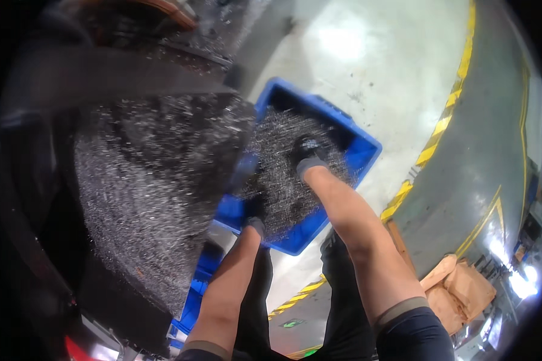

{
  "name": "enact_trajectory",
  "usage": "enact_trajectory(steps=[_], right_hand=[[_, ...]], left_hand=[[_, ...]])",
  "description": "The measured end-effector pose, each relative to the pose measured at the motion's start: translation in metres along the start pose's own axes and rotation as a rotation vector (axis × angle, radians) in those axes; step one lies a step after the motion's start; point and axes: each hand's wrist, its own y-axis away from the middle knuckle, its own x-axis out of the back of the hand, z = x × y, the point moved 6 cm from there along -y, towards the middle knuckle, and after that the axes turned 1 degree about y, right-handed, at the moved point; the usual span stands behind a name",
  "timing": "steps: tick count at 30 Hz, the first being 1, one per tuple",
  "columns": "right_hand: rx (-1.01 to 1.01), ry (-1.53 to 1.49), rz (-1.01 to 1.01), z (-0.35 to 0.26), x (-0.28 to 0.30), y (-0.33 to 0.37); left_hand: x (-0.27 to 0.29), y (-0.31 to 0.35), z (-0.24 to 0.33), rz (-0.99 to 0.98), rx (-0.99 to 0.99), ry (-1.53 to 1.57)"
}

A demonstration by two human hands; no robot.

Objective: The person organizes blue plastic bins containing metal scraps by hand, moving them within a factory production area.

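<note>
A blue plastic crate (367,150) stands in front of me, tilted in the view and largely filled with small grey metal bits (286,192) like shavings. My right hand (309,149), in a dark glove with a grey cuff, is down at these bits on the crate's far right side; its fingers do not show clearly. My left hand (255,210), also dark-gloved, reaches to the crate's near left side, where shadow and blur hide its fingers. What either hand holds, if anything, cannot be made out.
To the left is a large dark container (132,78) heaped with similar metal bits (144,186). Another blue crate (193,301) shows below it. Yellow-and-black floor tape (442,123) curves along the right. Brown paper or cardboard (464,292) lies at the lower right.
</note>
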Motion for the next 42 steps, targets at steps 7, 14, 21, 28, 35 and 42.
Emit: enact_trajectory(steps=[7,14,21,28,35,42], right_hand=[[-0.240,-0.013,0.415,0.115,0.002,0.016],[0.248,-0.110,0.762,0.018,0.024,0.066],[0.561,-0.973,0.581,0.040,0.001,0.181],[0.379,-0.201,1.085,0.046,-0.032,0.191],[0.719,0.053,0.876,-0.150,0.037,0.346],[0.666,0.413,1.036,-0.101,0.046,0.345]], left_hand=[[0.008,0.045,0.145,-0.051,0.103,0.602],[0.089,0.095,0.044,0.369,0.143,-0.248],[0.183,0.165,0.197,0.147,0.136,0.558],[0.265,0.251,0.253,0.051,0.169,0.672],[0.256,0.285,0.182,0.485,-0.178,0.498],[0.356,0.299,0.241,0.139,-0.002,0.492]])
